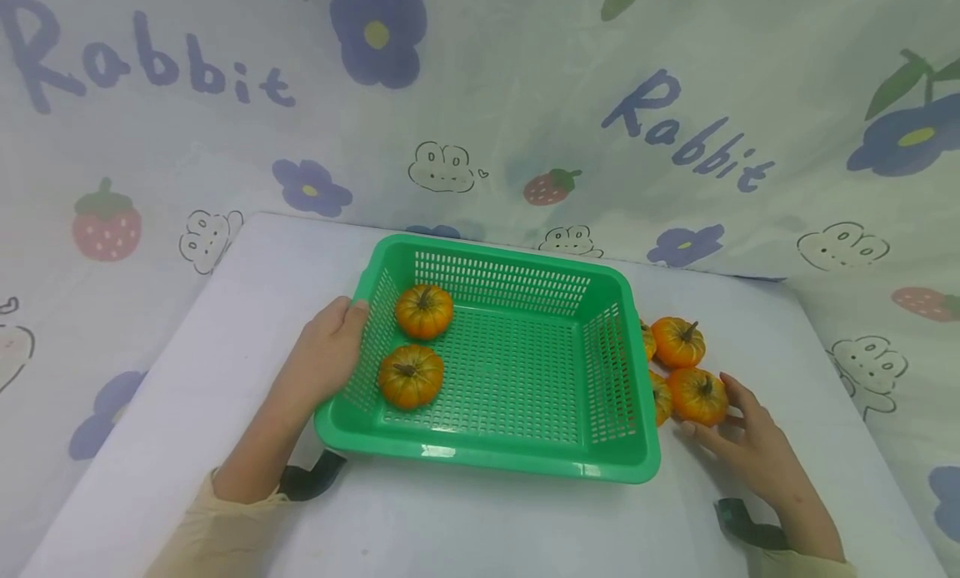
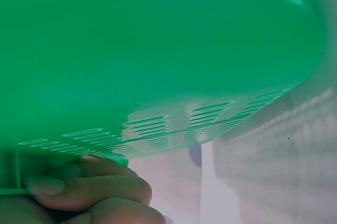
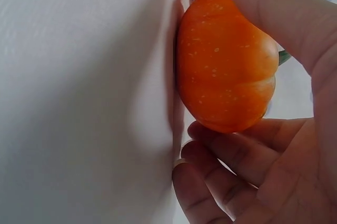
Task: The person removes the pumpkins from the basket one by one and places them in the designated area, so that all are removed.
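Note:
My left hand (image 1: pixel 330 349) grips the left rim of a green plastic basket (image 1: pixel 487 463), its fingers curled under the edge in the left wrist view. Inside the basket, toward its left wall, sit two small orange pumpkins, one farther back (image 1: pixel 424 311) and one nearer (image 1: pixel 411 376). Right of the basket, my right hand (image 1: pixel 757 445) has thumb and fingers around an orange pumpkin (image 1: pixel 699 396) on the table. The right wrist view shows this pumpkin (image 3: pixel 226 66) between the thumb and the fingertips. Another pumpkin (image 1: pixel 678 342) lies just behind it.
Two more pumpkins, one farther back (image 1: pixel 647 340) and one nearer (image 1: pixel 661 397), are partly hidden behind the basket's right wall. The white table (image 1: pixel 480 528) runs back to a patterned curtain (image 1: pixel 495 103). Dark straps (image 1: pixel 738 520) show at both wrists.

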